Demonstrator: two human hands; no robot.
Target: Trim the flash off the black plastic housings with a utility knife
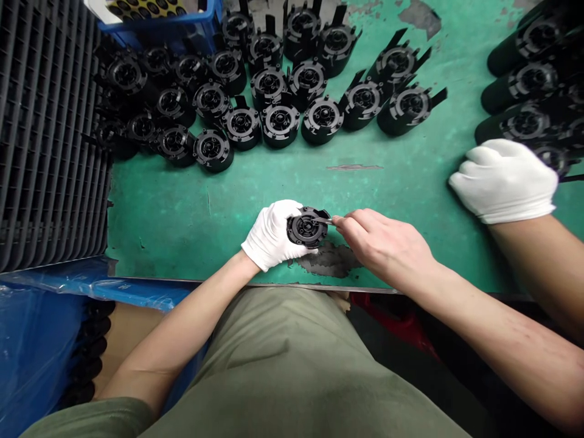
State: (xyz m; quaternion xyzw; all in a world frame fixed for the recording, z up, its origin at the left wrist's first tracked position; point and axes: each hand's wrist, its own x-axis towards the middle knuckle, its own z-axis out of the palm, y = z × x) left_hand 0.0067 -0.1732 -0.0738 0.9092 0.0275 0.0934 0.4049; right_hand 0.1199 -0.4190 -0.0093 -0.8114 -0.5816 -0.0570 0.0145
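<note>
My left hand, in a white glove, is wrapped round a round black part near the front edge of the green table. The ringed face of this part points up. From the right, my bare right hand pinches a thin metal tool, whose tip lies over the face of the part. What the tip touches is too small to tell.
Several black cylindrical parts stand across the back, beside a blue bin. Black grid trays are stacked at left. Another person's white-gloved hand rests at right, near more black parts. A blue plastic-lined box is lower left.
</note>
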